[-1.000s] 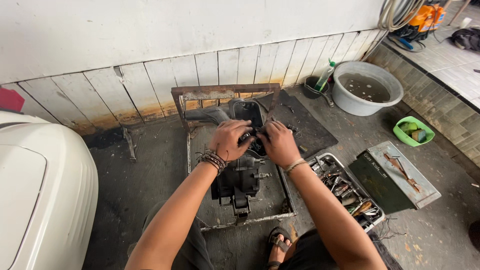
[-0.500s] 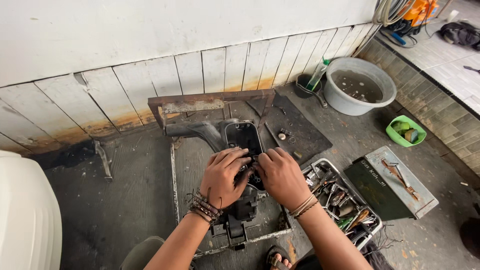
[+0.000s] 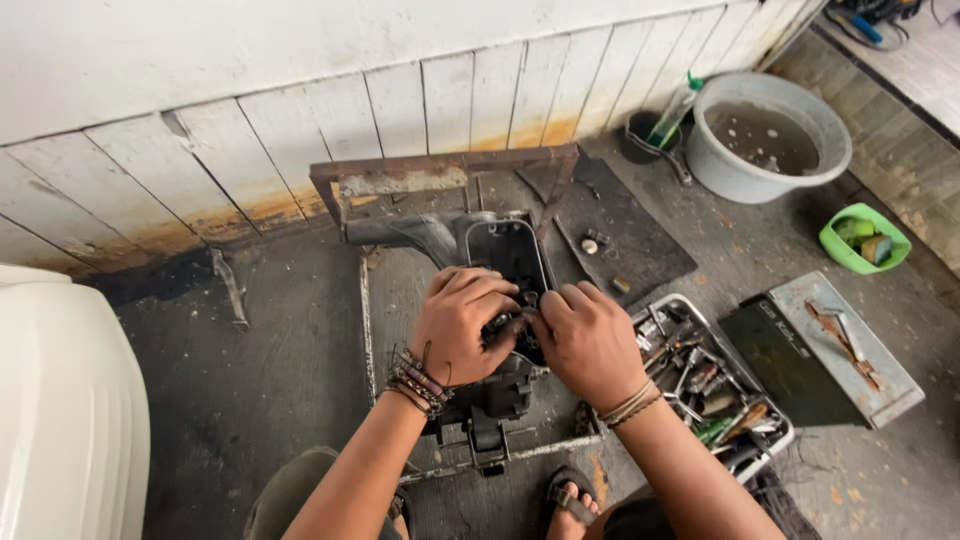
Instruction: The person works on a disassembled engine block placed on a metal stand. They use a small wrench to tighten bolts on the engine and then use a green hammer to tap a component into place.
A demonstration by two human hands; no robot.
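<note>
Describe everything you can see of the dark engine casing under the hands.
The engine casing is a dark, greasy metal block lying flat on a rusty metal stand on the concrete floor. Its far end is a rounded, open cover section; the near end shows bolted lugs. The left hand and right hand both rest on its middle, fingers meeting at a small part, hiding the centre.

Engine casing (image 3: 500,300): dark grey to black, grease-stained. Wall boards (image 3: 300,110): white, with orange-brown rust staining along the bottom edge; basin (image 3: 768,140) pale grey, small bowl (image 3: 862,238) bright green, toolbox (image 3: 820,350) dark green with a grey, rust-spotted lid. Wristbands (image 3: 418,382): brown and black, beaded.
</note>
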